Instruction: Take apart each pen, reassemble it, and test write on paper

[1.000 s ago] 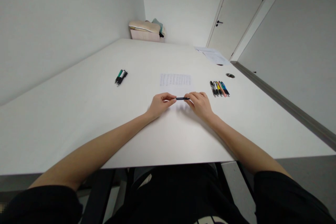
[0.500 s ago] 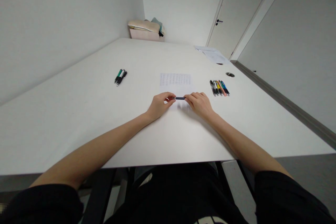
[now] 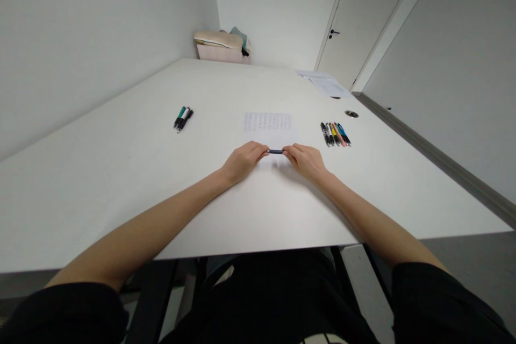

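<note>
A dark pen (image 3: 276, 151) lies level between my two hands, just above the white table (image 3: 121, 183). My left hand (image 3: 242, 160) pinches its left end with closed fingers. My right hand (image 3: 307, 160) pinches its right end the same way. Only a short middle stretch of the pen shows between the fingertips. A sheet of paper with rows of writing (image 3: 268, 122) lies just beyond the hands.
A row of several coloured pens (image 3: 336, 134) lies to the right of the paper. A few pens (image 3: 183, 117) lie at the left. Loose papers (image 3: 324, 84) sit far right near a door; a box with cushions (image 3: 222, 47) stands in the far corner.
My hands have drawn closer together along the pen, so less of it shows between them. The view has shifted slightly.
</note>
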### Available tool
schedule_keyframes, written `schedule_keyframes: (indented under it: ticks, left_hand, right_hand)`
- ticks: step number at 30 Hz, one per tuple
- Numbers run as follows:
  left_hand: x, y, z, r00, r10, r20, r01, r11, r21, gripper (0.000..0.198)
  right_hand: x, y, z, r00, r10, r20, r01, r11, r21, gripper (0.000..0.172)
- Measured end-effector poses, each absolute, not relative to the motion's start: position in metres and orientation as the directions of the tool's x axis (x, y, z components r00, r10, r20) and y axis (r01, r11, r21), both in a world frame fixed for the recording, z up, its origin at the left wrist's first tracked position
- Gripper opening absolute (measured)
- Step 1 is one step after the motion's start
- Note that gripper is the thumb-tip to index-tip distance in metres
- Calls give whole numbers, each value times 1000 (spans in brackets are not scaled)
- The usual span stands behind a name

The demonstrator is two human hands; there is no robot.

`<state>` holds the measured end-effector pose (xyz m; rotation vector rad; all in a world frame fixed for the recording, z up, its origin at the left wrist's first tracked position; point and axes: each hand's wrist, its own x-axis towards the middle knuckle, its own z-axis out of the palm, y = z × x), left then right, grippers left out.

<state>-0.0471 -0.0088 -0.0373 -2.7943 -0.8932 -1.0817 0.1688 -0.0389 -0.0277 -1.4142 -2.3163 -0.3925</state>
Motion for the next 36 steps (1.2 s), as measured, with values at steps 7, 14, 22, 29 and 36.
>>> schedule_keyframes:
  ticks: [7,14,22,29,36]
  left_hand:
    - [-48,-8,-38,616,498,610,538,-832,137,30]
    - [-47,-7,-40,582,579,571,576,-789,214,31]
    - [-48,-11,-38,573,510,641,503,-837,216,32]
    - [-47,-10,-36,599,501,624,527,-834,164,15]
    - [-46,-13,-33,586,562,583,561,-801,209,24]
  right_hand:
    - [171,-38,-28,-421,757,500,879,476,19,41]
    - [171,-38,-29,-439,736,515,862,506,12,43]
    - [171,-38,-31,-418,756,503,876,482,4,41]
    - [172,-38,-33,-408,773,485,884,468,-2,41]
    - [171,-39,-31,-416,759,501,876,482,-3,39]
